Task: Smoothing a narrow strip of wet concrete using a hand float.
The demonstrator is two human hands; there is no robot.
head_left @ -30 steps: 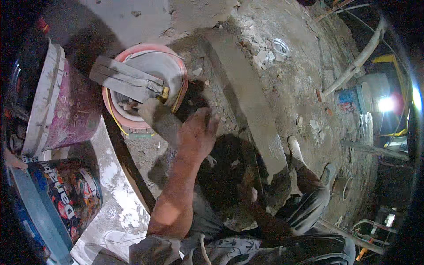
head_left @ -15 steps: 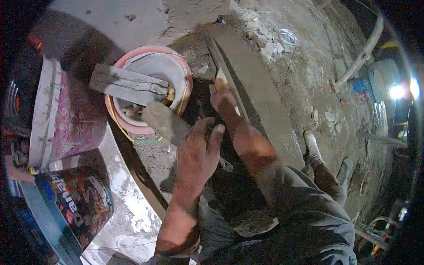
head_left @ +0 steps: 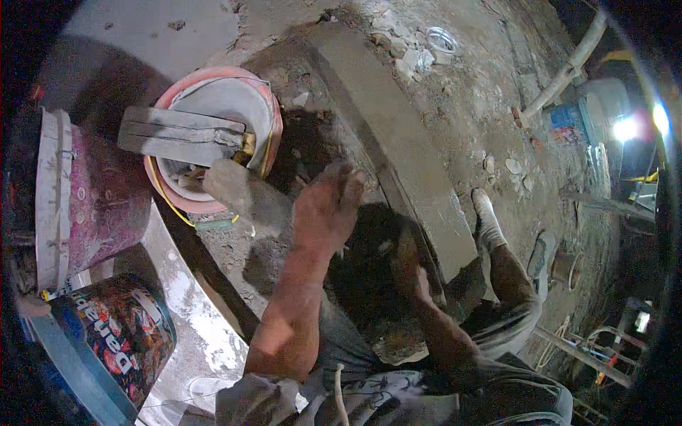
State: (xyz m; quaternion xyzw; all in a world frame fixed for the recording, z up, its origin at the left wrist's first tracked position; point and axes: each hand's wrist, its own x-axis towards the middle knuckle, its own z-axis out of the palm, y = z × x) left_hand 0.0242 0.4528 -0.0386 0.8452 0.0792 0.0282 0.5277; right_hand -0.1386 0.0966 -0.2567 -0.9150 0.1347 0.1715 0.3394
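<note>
My left hand (head_left: 327, 202), fingers curled, is over the dark ground at the right end of a grey, dust-covered piece (head_left: 231, 188); what it grips is unclear. My right hand (head_left: 410, 252) is lower and in deep shadow beside the inner edge of a smooth grey mortar strip (head_left: 401, 124), its fingers indistinct. A pink-rimmed bucket (head_left: 266, 99) sits up and left of my hands, with a grey block (head_left: 177, 135) across it and rubble inside.
A stained purple bucket (head_left: 106, 195) and a dark printed bucket (head_left: 142, 362) stand at left. Rubble (head_left: 408, 53) lies beyond the strip. My socked foot (head_left: 486, 213), a sandal (head_left: 540, 259), a pole (head_left: 561, 82), containers (head_left: 568, 124) and a bright lamp (head_left: 625, 129) are at right.
My right hand reached forward along the strip's edge half a second ago with a long pale piece, then drew back down into shadow. My left hand has moved slightly up and right since then.
</note>
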